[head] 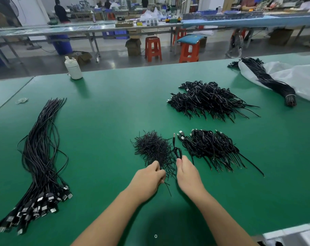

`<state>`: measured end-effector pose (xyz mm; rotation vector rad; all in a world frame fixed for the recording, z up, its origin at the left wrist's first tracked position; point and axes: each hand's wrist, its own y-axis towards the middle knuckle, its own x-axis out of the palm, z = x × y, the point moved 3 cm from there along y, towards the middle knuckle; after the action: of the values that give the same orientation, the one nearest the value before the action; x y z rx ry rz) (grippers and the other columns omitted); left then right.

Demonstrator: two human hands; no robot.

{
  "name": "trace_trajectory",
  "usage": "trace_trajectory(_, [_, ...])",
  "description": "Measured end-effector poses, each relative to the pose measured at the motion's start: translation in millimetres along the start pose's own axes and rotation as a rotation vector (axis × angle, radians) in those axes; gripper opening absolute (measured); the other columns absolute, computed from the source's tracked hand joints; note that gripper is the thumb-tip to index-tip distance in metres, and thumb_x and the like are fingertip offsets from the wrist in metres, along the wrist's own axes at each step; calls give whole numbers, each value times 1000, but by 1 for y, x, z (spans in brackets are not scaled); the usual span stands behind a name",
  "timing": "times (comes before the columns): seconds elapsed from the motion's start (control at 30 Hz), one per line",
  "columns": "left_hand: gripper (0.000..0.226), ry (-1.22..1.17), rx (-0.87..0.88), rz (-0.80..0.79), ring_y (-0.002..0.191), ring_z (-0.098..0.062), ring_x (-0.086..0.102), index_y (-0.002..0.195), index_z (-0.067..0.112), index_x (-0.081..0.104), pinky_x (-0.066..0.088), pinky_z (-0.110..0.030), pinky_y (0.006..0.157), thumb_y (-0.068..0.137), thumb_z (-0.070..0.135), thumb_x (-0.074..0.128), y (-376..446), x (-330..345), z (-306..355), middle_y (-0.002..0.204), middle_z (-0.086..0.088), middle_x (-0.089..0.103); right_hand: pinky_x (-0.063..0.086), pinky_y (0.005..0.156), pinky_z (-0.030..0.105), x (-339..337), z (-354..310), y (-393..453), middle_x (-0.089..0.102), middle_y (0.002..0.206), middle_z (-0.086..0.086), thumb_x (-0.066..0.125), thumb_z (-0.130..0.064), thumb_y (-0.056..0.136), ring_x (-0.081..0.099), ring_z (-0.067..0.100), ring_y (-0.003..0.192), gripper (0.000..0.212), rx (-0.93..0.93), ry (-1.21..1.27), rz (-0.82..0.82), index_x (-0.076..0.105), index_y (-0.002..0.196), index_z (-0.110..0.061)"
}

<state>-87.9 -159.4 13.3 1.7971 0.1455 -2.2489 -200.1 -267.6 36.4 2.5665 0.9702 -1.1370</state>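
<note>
Low in the middle of the frame two forearms run up to the hands on the green table (106, 112). The left hand (150, 174) has its fingers curled in, pinching a tie (168, 189) whose loose end trails down toward the bottom edge; the hand sits at the near rim of the ties (152, 148), a bristly black heap just above it. The right hand (187, 174), just beside it, pinches the foot of the cable (177, 152) between thumb and fingertips; the cable is folded into a small loop above the thumb, and its plug (174, 135) points up the frame, between the ties and the near pile (211, 148) to the right, whose cables look already looped.

The step in hand seems to be binding: one cable coiled, one tie drawn out. The next move likely calls for bringing the tie across to the pinched neck of the loop and twisting it shut; the right pinch would need to hold firm so that the loop does not spring open; the single tie should come free of the heap without dragging others.

At the left of the frame lies a long sheaf (40, 157) of straight cables, metal plugs fanned toward the lower left; right of centre, higher up, a far pile (207, 100); at the upper right a banded bundle (267, 80) on a white bag (292, 77); at the upper left a bottle (73, 68) near the table's far edge; beyond, orange stools (153, 48).
</note>
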Motion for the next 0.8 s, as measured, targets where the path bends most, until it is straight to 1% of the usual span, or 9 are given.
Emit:
trace_trajectory(0.1, [2, 18, 38, 84, 67, -15, 41, 95, 21, 55, 35, -27, 55, 96, 22, 53, 1, -5, 0, 98, 4, 44, 33, 60, 35, 1, -3, 2, 45, 75, -2, 26, -34, 107, 41, 12, 64, 34, -21, -18, 4, 35, 77, -20])
trace_trajectory(0.2, [6, 18, -1, 224, 69, -13, 47, 92, 19, 55, 34, -23, 54, 97, 22, 55, 2, -15, -1, 92, 6, 49, 32, 57, 33, -1, -1, 4, 45, 72, -2, 28, -34, 107, 40, 13, 62, 34, -21, 27, 43, 36, 76, -20])
trace_trajectory(0.27, [9, -65, -147, 319, 71, -12, 49, 91, 22, 54, 35, -23, 58, 99, 25, 52, 3, -25, -4, 87, 9, 52, 32, 57, 33, -3, 0, 5, 45, 71, -2, 29, -33, 107, 39, 14, 62, 34, -15, 82, 69, 38, 77, -19])
trace_trajectory(0.4, [12, -483, -534, 488, 69, -3, 54, 84, 27, 60, 37, -21, 61, 95, 25, 60, 8, -46, -20, 78, 14, 61, 33, 58, 33, -1, -3, 1, 44, 71, 0, 29, -34, 107, 39, 14, 63, 34, -41, 119, 46, 39, 79, -17])
trace_trajectory(0.5, [11, -853, -607, 470, 56, -1, 48, 81, 23, 68, 38, -17, 58, 92, 19, 68, 13, -56, -21, 62, 13, 57, 37, 64, 35, 5, -10, -5, 50, 76, 2, 30, -35, 107, 45, 17, 70, 33, -110, 157, -49, 40, 81, -17])
trace_trajectory(0.57, [8, -1034, -583, 424, 55, -2, 47, 84, 17, 71, 40, -15, 58, 91, 16, 69, 13, -60, -14, 59, 12, 54, 38, 68, 32, 9, -18, -9, 52, 78, -6, 31, -33, 107, 49, 14, 74, 30, -144, 213, -98, 46, 85, -20])
trace_trajectory(0.67, [9, -1161, -516, 321, 50, -3, 48, 86, 11, 72, 40, -12, 52, 93, 10, 66, 10, -62, 0, 56, 10, 59, 41, 71, 19, 12, -30, -10, 58, 84, -16, 34, -29, 107, 53, -5, 76, 24, -155, 365, -108, 55, 97, -23])
trace_trajectory(0.77, [13, -1192, -507, 251, 49, -6, 45, 83, 11, 72, 38, -15, 49, 93, 9, 65, 8, -62, 8, 61, 5, 62, 37, 58, 20, 15, -35, -10, 56, 62, -17, 40, -27, 106, 51, -1, 56, 22, -116, 526, -75, 52, 88, -28])
trace_trajectory(0.8, [15, -1210, -519, 244, 49, -6, 44, 82, 12, 72, 37, -15, 49, 94, 8, 64, 8, -62, 8, 63, 4, 62, 36, 56, 19, 15, -36, -10, 55, 59, -17, 42, -27, 105, 49, -1, 55, 22, -100, 556, -61, 51, 85, -27])
